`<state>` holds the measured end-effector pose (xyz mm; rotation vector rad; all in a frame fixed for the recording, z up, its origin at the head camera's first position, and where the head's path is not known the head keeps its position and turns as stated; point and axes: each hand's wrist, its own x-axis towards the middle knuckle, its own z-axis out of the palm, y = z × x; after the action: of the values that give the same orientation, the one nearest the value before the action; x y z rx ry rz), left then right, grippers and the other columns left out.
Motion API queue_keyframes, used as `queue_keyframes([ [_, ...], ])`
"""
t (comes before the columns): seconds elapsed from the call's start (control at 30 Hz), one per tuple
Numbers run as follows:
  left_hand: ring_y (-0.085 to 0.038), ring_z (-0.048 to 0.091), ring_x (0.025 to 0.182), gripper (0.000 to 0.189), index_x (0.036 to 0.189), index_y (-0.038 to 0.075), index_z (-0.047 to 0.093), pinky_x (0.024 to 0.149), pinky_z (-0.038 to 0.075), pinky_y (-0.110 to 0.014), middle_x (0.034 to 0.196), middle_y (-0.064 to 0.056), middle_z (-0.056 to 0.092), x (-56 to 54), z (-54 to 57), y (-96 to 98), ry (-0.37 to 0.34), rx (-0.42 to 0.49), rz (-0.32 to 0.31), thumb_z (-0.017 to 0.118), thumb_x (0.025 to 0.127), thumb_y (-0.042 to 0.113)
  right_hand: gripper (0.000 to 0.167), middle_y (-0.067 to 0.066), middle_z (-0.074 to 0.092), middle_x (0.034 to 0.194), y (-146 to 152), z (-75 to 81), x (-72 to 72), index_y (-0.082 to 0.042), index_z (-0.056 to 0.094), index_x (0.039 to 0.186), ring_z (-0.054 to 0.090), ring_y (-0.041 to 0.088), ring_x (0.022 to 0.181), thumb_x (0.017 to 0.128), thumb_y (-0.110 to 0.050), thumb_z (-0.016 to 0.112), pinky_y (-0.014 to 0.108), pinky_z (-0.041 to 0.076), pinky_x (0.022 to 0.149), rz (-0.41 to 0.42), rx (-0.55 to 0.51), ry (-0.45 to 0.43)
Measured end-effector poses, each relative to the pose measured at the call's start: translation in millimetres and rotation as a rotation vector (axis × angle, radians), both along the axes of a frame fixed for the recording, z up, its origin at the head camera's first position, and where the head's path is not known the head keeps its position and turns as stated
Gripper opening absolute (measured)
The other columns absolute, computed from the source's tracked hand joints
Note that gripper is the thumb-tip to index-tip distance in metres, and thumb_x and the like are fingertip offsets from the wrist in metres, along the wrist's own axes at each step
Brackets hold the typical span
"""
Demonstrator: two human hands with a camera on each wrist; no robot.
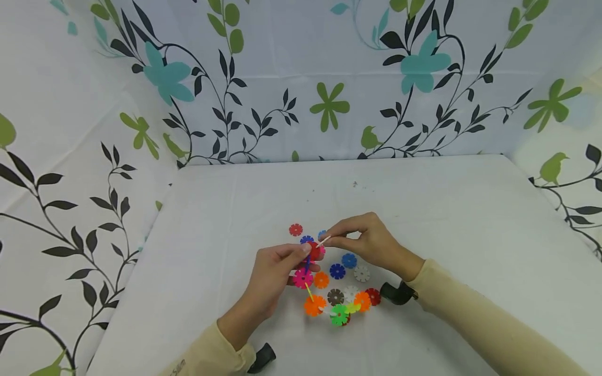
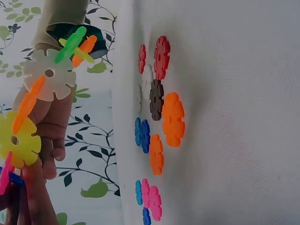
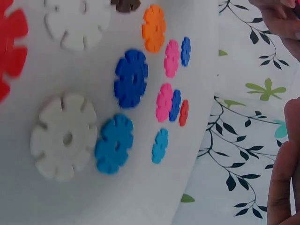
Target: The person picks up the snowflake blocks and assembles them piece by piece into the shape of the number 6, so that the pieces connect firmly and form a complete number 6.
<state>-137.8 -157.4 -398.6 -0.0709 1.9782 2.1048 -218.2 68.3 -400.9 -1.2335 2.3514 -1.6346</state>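
Note:
My left hand (image 1: 275,269) holds a red notched flower-shaped disc (image 1: 314,251) at one end of a chain of interlocked plastic discs. A pink disc (image 1: 303,278), an orange disc (image 1: 315,305) and a green disc (image 1: 339,315) are further along this chain. In the left wrist view, a yellow disc (image 2: 21,145) and a translucent white disc (image 2: 37,72) of it hang above the table. Between thumb and fingers, my right hand (image 1: 376,243) pinches a white disc (image 1: 323,241), seen edge-on against the red one. Whether their slots interlock cannot be made out.
Loose discs lie on the white-covered table (image 1: 423,198) around and under the hands, among them a blue disc (image 1: 337,271), a grey-brown disc (image 1: 336,297) and a far red disc (image 1: 296,230). Behind the table hangs a leaf-patterned cloth (image 1: 282,62). Black camera mounts sit at both wrists.

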Motion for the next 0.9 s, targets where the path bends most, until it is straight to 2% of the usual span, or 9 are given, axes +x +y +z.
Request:
queue_keyframes([
  [0.2,-0.024,0.075,0.092,0.035,0.114,0.003,0.074,0.067,0.057,-0.029,0.100,-0.015,0.076,-0.7,2.4,1.2,-0.014,0.019,0.050,0.070,0.096,0.034,0.020,-0.007,0.076,0.098,4,4.5,-4.7,-0.012,0.080,0.108,0.070,0.010,0.086,0.089,-0.009,0.078,0.033,0.059,0.072,0.022,0.049,0.104],
  [0.27,-0.023,0.075,0.093,0.035,0.116,0.004,0.074,0.069,0.057,-0.030,0.099,-0.014,0.076,-0.8,1.9,0.9,-0.017,0.023,0.053,0.070,0.097,0.033,0.021,-0.009,0.076,0.097,5,6.2,-4.7,-0.012,0.080,0.109,0.068,0.009,0.082,0.088,-0.010,0.079,0.032,0.058,0.067,0.012,0.062,0.135],
  [0.37,-0.023,0.074,0.095,0.036,0.117,0.004,0.074,0.071,0.057,-0.031,0.099,-0.013,0.076,-0.9,0.6,0.7,-0.014,0.039,0.046,0.070,0.097,0.034,0.022,-0.009,0.075,0.095,6,8.7,-4.4,-0.012,0.079,0.110,0.068,0.008,0.080,0.088,-0.009,0.079,0.031,0.057,0.066,0.007,0.068,0.161],
  [0.6,-0.025,0.074,0.093,0.033,0.120,-0.001,0.072,0.078,0.060,-0.035,0.103,-0.016,0.075,-1.5,-0.6,0.3,-0.039,0.199,0.031,0.068,0.099,0.024,0.020,-0.008,0.075,0.095,4,14.8,-0.5,-0.011,0.078,0.109,0.069,0.006,0.085,0.090,-0.006,0.076,0.026,0.057,0.071,0.063,0.106,0.221],
  [0.77,-0.024,0.075,0.088,0.039,0.120,-0.009,0.068,0.079,0.059,-0.035,0.100,-0.017,0.075,-2.1,4.0,-0.1,-0.090,0.255,0.049,0.069,0.098,0.024,0.021,-0.007,0.074,0.092,0,17.0,3.0,-0.009,0.078,0.110,0.065,0.005,0.079,0.089,-0.005,0.077,0.025,0.056,0.068,0.064,0.117,0.364],
  [0.9,-0.022,0.076,0.084,0.040,0.120,-0.010,0.068,0.081,0.058,-0.034,0.097,-0.018,0.075,-3.5,6.6,0.5,-0.122,0.266,0.059,0.069,0.098,0.024,0.016,-0.007,0.073,0.090,-1,16.3,4.7,-0.008,0.078,0.107,0.063,0.006,0.074,0.093,-0.016,0.075,0.024,0.052,0.066,0.016,0.142,0.505],
])
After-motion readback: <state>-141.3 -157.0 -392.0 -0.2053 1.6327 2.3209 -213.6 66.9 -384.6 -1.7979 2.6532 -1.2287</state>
